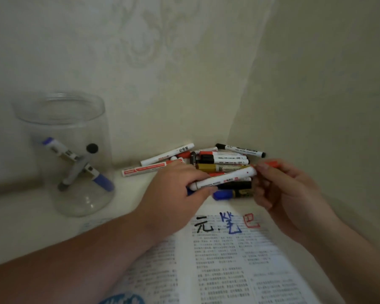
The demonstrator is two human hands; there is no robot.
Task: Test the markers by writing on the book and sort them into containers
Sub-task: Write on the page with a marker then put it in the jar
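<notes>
Counter (pixel 31 227): pale surface, set into a corner of patterned wall.

Book (pixel 217 260): lies open at the near right, partly under my forearms. The pages carry dense print. Three hand-drawn characters run across the top of the right page: one black (pixel 204 224), one blue (pixel 230 223), one red (pixel 251 222).

Jar (pixel 53 119): clear, open-topped, upright at far left. It holds three markers (pixel 79 167), crossed and leaning; two have blue caps, one is grey with a black end.

Pile of markers (pixel 224 161): heaped in the far corner, just beyond my hands. Mostly white barrels with red or black caps, also one gold and one blue-capped.

Left grip (pixel 173 189): curled around the near-left end of the white marker (pixel 226 177), holding it above the pile. The barrel is white with red print and a red dot near its right end, and it slopes up to the right.

Right grip (pixel 283 189): fingertips pinch a small orange-red cap (pixel 270 164) just beside the marker's right end. I cannot tell whether cap and marker touch.
</notes>
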